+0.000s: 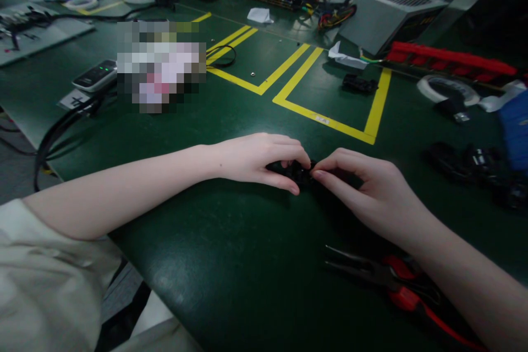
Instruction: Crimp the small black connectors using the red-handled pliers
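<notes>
A small black plastic part, perhaps a connector, lies on the green table mat between my two hands. My left hand pinches its left end with thumb and fingers. My right hand pinches its right end, fingertips meeting those of the left hand. Most of the part is hidden under my fingers.
Red-handled pliers lie near my right forearm. More black connectors sit to the right, another inside the yellow tape box. A grey power supply, red strip, tape roll and black cables surround the work area.
</notes>
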`<control>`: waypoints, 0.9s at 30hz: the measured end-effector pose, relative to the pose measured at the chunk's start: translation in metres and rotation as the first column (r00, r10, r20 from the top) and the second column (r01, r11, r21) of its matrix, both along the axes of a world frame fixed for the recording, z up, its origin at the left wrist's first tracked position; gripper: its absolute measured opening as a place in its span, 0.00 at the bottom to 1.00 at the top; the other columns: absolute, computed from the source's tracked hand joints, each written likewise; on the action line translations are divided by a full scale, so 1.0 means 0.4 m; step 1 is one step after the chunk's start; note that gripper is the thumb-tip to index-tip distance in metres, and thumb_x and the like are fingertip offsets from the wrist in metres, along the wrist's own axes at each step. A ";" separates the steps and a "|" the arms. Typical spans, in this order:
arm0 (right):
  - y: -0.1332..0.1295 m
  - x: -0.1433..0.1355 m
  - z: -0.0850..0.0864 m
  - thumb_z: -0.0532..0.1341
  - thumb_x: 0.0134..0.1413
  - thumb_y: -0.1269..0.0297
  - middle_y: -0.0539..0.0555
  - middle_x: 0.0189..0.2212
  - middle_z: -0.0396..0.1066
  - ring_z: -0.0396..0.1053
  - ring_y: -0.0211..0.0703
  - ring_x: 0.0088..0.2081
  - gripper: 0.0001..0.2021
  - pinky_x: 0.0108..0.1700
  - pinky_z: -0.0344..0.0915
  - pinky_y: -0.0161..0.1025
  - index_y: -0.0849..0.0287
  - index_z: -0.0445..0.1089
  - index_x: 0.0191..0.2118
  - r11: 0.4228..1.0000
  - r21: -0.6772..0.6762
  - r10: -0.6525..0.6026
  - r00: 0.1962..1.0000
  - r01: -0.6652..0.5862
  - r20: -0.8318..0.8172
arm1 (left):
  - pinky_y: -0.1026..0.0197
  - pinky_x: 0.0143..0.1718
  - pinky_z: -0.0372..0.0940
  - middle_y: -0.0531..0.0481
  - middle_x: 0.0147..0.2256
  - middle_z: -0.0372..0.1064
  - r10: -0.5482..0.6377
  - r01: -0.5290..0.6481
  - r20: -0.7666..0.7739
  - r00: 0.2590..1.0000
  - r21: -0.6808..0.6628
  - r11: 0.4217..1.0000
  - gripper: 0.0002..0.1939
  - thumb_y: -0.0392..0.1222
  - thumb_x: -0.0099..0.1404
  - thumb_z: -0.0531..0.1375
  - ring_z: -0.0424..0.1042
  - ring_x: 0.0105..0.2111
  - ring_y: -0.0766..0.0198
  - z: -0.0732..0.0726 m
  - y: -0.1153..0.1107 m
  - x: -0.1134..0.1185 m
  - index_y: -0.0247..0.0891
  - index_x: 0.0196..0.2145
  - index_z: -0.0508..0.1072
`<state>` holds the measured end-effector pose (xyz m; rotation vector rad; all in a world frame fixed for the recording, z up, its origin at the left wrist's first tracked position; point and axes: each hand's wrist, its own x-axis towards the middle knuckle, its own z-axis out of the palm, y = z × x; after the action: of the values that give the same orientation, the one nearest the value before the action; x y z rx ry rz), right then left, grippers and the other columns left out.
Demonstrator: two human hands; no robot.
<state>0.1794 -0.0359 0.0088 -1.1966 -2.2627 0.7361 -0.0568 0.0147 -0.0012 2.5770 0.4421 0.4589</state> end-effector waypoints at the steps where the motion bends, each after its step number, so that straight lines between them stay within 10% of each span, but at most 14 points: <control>1: -0.001 -0.001 0.001 0.59 0.62 0.61 0.52 0.31 0.73 0.69 0.40 0.32 0.08 0.32 0.65 0.38 0.55 0.74 0.35 1.000 -0.009 0.000 1.000 0.000 -0.002 | 0.62 0.44 0.66 0.44 0.43 0.72 0.000 0.000 0.001 1.000 -0.003 1.000 0.20 0.53 0.67 0.62 0.72 0.42 0.60 0.001 -0.001 0.000 0.35 0.49 0.72; 27: -0.009 0.005 -0.004 0.59 0.61 0.64 0.53 0.35 0.72 0.69 0.38 0.32 0.08 0.32 0.67 0.38 0.57 0.75 0.36 0.977 0.188 0.069 0.984 -0.099 0.161 | 0.59 0.48 0.63 0.40 0.47 0.71 -0.035 0.038 -0.048 0.998 0.066 0.997 0.21 0.51 0.69 0.60 0.71 0.47 0.55 -0.003 0.005 0.001 0.34 0.52 0.70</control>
<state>0.1813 -0.0396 0.0074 -1.1034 -2.4604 0.4510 -0.0563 0.0169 -0.0025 2.6604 0.4017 0.4072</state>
